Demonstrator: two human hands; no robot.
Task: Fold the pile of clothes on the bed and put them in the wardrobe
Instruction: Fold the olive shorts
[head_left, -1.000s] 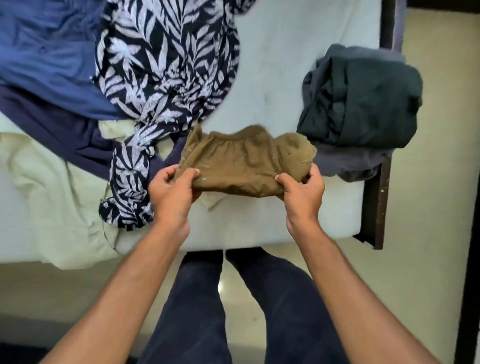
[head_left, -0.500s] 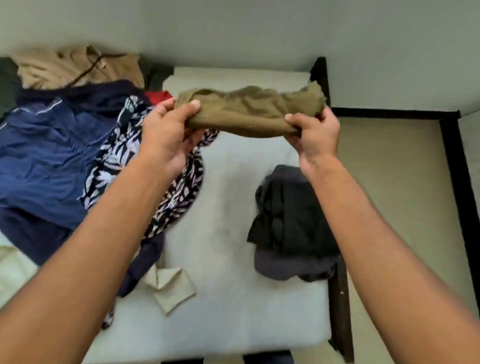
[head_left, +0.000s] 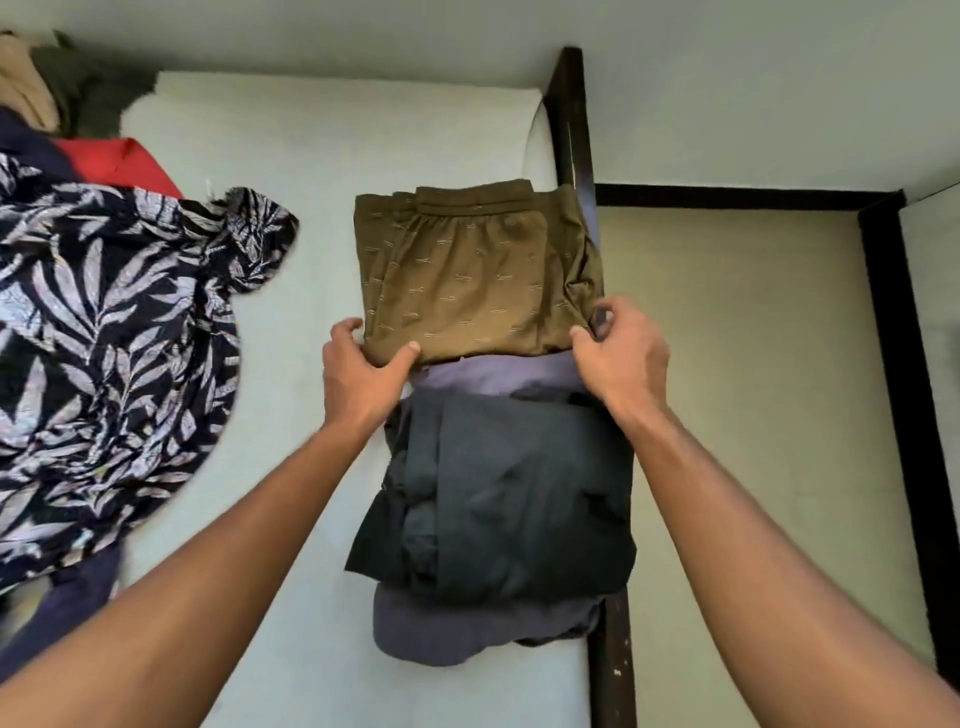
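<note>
Folded olive-brown shorts (head_left: 467, 275) lie flat on the white mattress (head_left: 311, 145), just beyond a folded stack of dark green and grey clothes (head_left: 509, 493) by the bed's right edge. My left hand (head_left: 358, 374) grips the shorts' near left corner, thumb on top. At the near right corner, my right hand (head_left: 623, 353) pinches the cloth with curled fingers. A pile of unfolded clothes lies at the left: a navy leaf-print garment (head_left: 104, 322), a red piece (head_left: 124, 166) and a navy piece (head_left: 78, 592).
The dark wooden bed frame (head_left: 576, 130) runs along the right side of the mattress, with beige floor (head_left: 727, 389) beyond it. Beige (head_left: 21, 78) and green (head_left: 88, 88) clothes are bunched at the far left corner against the wall.
Both hands carried the folded shorts up from the bed's near edge and set them down beyond the dark stack. My view shifted forward over the bed.
</note>
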